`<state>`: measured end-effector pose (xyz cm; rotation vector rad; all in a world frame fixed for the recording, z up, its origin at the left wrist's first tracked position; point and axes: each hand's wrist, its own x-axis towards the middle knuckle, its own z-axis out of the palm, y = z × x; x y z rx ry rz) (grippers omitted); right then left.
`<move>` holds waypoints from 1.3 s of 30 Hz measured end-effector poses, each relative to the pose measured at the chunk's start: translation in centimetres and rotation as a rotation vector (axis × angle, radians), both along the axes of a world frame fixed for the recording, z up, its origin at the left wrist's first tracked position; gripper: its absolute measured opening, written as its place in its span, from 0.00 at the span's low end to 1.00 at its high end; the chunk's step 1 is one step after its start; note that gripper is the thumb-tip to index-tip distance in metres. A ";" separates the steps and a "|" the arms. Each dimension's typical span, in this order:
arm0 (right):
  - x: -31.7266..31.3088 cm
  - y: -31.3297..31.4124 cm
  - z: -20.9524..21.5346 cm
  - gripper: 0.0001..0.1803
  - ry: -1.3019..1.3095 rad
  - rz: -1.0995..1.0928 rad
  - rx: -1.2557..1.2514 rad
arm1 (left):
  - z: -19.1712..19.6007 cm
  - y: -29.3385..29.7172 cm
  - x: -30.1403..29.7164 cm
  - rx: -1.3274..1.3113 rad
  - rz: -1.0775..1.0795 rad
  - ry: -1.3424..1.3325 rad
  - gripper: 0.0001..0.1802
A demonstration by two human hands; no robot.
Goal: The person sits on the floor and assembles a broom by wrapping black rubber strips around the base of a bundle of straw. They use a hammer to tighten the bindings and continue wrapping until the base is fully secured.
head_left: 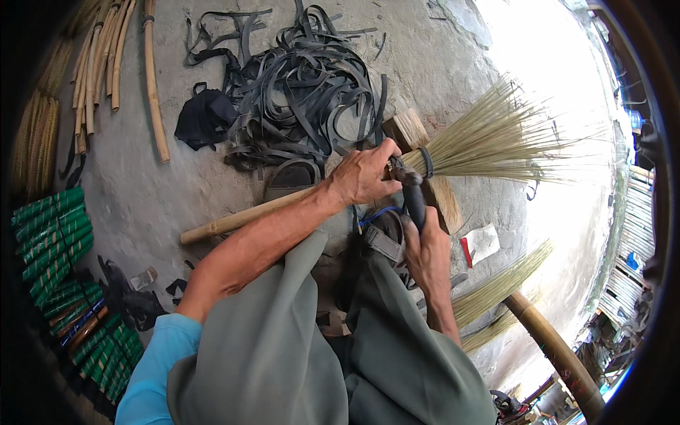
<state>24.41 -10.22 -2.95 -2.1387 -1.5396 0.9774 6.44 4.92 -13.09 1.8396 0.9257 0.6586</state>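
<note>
A broom with a bamboo handle (234, 223) and pale, fanned-out bristles (496, 145) lies slanting before me. Its neck rests across a wooden block (446, 204). A black strap band (426, 163) circles the bristles near the neck. My left hand (360, 176) is closed round the broom's neck, just left of the band. In my right hand (428, 251) is a hammer (414, 204), gripped by its dark handle. The hammer's head is at the broom's neck, close to my left fingertips. Whether a nail is there I cannot tell.
Tangled black rubber strips (304, 85) lie beyond my hands, next to a dark cloth (205, 117). Bamboo sticks (154, 85) and green-wrapped rolls (53, 230) are at left. At right are a red-handled tool (466, 252), more bristles (506, 283) and a thick bamboo pole (556, 347).
</note>
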 end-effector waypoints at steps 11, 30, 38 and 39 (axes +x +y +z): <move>-0.5 0.2 0.7 0.17 0.078 -0.105 -0.070 | -0.1 -0.4 0.1 0.007 -0.013 0.048 0.35; 3.0 -2.2 -5.6 0.16 -0.013 -0.009 0.105 | 0.3 -1.5 1.0 0.041 0.033 0.210 0.43; 3.1 -14.0 -9.9 0.22 0.809 -0.783 -0.350 | 0.7 -2.5 1.2 0.060 0.038 0.214 0.41; 2.8 -15.0 -10.7 0.22 0.896 -0.865 -0.381 | 0.6 -2.5 1.3 0.063 0.043 0.213 0.42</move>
